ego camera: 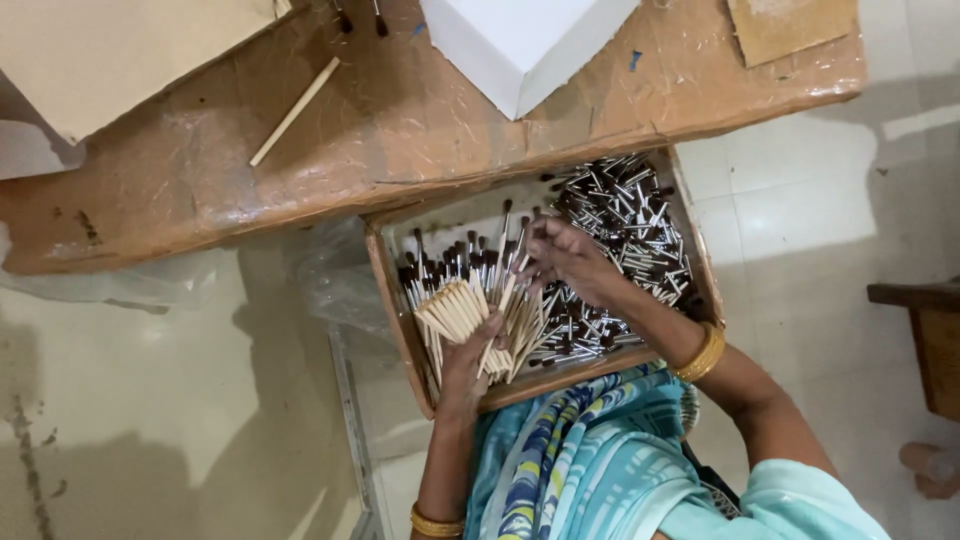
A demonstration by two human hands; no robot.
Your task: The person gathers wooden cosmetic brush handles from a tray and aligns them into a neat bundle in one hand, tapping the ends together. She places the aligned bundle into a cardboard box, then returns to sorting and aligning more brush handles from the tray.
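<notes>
A shallow cardboard box (391,300) rests on my lap under the edge of a brown table. My left hand (467,360) grips a fanned bunch of small brushes with pale wooden handles (455,312) and dark tips, held over the box's left half. My right hand (568,258) reaches into the middle of the box, its fingers pinched on one brush at the top of the bunch. The right half of the box holds a loose heap of silver ferrules with dark bristles (630,225).
The brown taped table top (400,120) carries a single wooden stick (295,110), a white box (520,40) and cardboard sheets. A clear plastic bag (330,280) lies left of the box. White tiled floor is at right, with a wooden stool (925,330).
</notes>
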